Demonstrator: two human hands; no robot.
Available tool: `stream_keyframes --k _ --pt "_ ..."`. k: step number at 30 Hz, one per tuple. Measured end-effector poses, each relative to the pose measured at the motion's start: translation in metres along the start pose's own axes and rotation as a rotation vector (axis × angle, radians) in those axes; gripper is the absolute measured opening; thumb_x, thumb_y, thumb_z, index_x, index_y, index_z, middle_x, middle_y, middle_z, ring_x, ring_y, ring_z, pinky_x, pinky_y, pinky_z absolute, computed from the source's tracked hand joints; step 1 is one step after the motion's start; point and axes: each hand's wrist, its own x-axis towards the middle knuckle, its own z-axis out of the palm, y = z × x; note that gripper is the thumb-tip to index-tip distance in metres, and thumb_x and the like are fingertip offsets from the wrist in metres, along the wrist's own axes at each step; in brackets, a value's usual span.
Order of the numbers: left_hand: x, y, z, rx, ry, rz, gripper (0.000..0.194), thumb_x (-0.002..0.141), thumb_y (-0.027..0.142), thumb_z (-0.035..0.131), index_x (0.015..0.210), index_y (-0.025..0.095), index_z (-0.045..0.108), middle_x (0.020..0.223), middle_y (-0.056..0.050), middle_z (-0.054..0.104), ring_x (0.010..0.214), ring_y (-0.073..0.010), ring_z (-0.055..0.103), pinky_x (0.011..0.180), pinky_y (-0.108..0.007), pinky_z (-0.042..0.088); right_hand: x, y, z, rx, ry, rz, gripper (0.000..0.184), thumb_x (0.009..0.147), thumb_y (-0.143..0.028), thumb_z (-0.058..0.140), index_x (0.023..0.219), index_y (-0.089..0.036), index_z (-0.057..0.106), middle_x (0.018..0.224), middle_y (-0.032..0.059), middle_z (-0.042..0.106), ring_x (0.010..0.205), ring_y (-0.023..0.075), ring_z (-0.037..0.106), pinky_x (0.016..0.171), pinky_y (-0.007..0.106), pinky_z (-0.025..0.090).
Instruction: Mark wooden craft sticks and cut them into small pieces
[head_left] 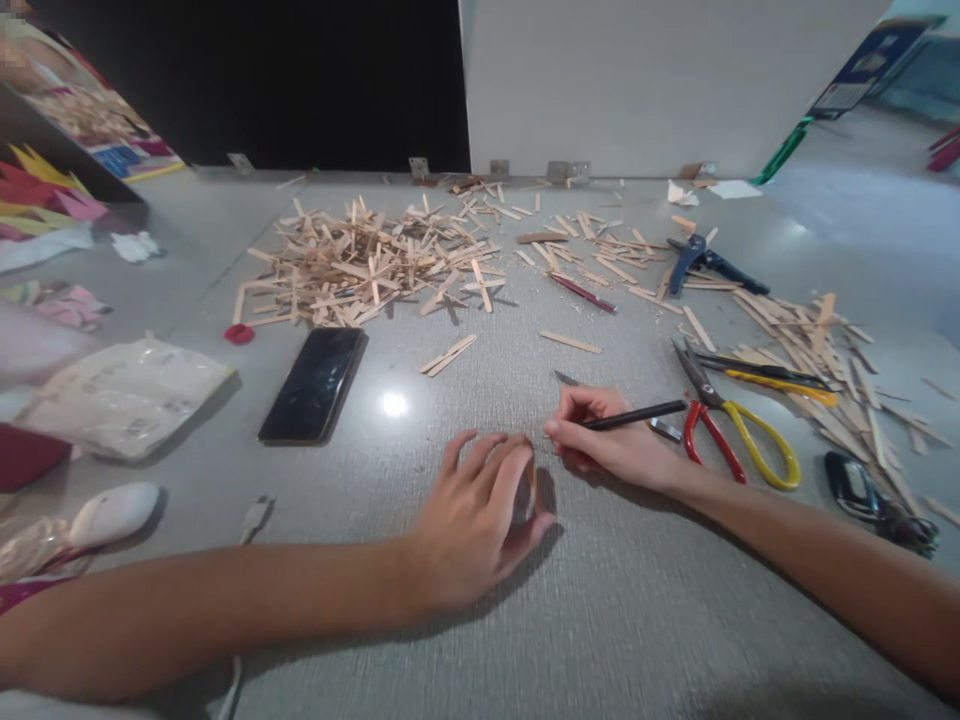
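Our right hand point(607, 440) pinches a thin black pen point(637, 414) between thumb and fingertips, the way one holds a stylus for fine work, with its tip pointing toward our left hand and its tail reaching out over the scissors point(731, 425). Our left hand point(480, 510) lies just left of the pen tip, fingers curled and pressed down on the counter point(615, 620), thumb tucked alongside; it seems to pin a small wooden piece point(530, 470), of which only a pale sliver shows at the fingertips, so we cannot tell its shape. We judge that hold is meant to keep the piece from sliding under the pen. The pen itself looks slim, dark and plain, slightly tilted. Beyond the pen, farther up the counter, lies a single stick point(570, 342), and past it to the left a big heap of wooden sticks point(360, 265). Right of the pen, past the red-and-yellow scissors, a second scatter of sticks point(817, 350) spreads out, with blue pliers point(701, 260) above it. Left of the pen, beyond our left hand, a dark phone point(315, 385) lies flat.
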Motion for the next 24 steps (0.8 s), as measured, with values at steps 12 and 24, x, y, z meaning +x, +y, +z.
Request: stream_keyframes --k 12,24 --pt "0.011 -0.012 0.007 -0.154 -0.248 -0.303 0.087 0.078 0.075 0.086 0.139 0.017 0.062 0.161 -0.021 0.051 0.157 -0.0495 0.034 0.125 -0.070 0.039 -0.006 0.006 0.006 -0.227 -0.051 0.028 0.046 0.095 -0.054 0.071 0.066 -0.022 0.056 0.051 -0.0044 0.056 0.040 0.0081 0.047 0.038 0.021 0.031" --pt "0.010 -0.017 0.010 -0.245 -0.231 -0.317 0.087 0.072 0.073 0.092 0.135 0.021 0.062 0.167 -0.021 0.042 0.161 -0.0518 0.024 0.121 -0.074 0.043 -0.006 0.008 0.008 -0.281 -0.073 0.025 0.045 0.098 -0.052 0.065 0.066 -0.024 0.053 0.051 -0.0038 0.055 0.042 0.0097 0.047 0.040 0.022 0.032"
